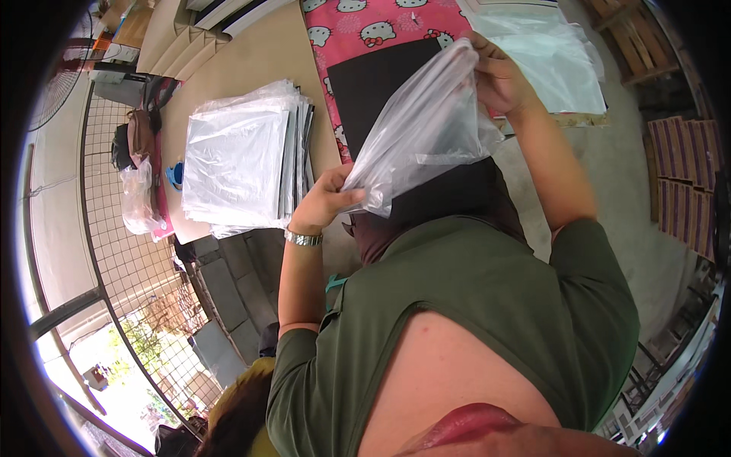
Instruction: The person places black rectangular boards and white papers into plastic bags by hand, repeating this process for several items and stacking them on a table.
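A clear plastic bag [415, 126] is stretched slantwise between my two hands, above the near edge of the table. My left hand [327, 199], with a metal watch on the wrist, pinches its lower left corner. My right hand [496, 76] grips the upper right end, fingers partly hidden behind the film. Behind the bag a black flat sheet [373, 80] lies on the pink patterned cover [346, 30]; the bag hides part of it. Left of my left hand sits a stack of plastic-wrapped flat pieces [240, 156], dark edges showing at its side.
More clear plastic bags [544, 65] lie piled at the right of the table. Folded brown cardboard [164, 46] stands at the far left. A blue tape roll [175, 175] is by the wrapped stack. Striped boxes [685, 183] are stacked at the right, beyond the floor.
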A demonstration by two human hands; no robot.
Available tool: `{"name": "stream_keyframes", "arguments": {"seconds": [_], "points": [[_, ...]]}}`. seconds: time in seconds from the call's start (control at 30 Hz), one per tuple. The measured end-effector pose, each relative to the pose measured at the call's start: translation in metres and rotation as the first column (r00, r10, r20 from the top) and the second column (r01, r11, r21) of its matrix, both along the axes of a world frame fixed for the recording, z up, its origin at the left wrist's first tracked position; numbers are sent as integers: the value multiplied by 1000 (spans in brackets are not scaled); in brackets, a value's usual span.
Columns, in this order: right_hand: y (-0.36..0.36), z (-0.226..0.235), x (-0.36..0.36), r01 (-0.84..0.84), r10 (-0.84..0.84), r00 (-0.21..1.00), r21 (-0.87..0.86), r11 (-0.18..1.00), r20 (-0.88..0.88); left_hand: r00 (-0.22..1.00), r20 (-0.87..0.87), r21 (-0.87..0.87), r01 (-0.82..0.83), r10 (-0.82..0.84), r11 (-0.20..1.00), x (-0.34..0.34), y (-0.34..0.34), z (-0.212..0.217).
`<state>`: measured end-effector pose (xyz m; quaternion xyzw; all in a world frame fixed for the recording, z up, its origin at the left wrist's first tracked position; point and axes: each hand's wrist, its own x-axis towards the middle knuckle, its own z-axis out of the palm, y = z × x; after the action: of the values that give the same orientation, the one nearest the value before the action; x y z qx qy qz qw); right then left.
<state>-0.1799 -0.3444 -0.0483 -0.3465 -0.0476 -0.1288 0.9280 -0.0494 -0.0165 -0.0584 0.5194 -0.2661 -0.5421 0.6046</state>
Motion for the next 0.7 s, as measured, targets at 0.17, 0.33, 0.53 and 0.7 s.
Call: {"name": "stream_keyframes", "arguments": {"seconds": [0.17, 0.33, 0.53, 0.7], "points": [[-25, -20, 12, -398, 397, 917, -35, 917, -44, 877, -402, -132, -339, 262, 931, 53, -24, -18], [-54, -35, 34, -150, 43, 944, -311, 938, -327, 715, -539, 5, -526, 445, 851, 125, -72, -50], [-71, -97, 108, -237, -703, 706, -965, -116, -89, 531, 799, 184, -663, 283, 726, 165, -138, -95], [-56, -127, 95, -194, -789, 606, -942, -273, 104, 333, 937, 137, -634, 109, 761, 151, -147, -94]]}}
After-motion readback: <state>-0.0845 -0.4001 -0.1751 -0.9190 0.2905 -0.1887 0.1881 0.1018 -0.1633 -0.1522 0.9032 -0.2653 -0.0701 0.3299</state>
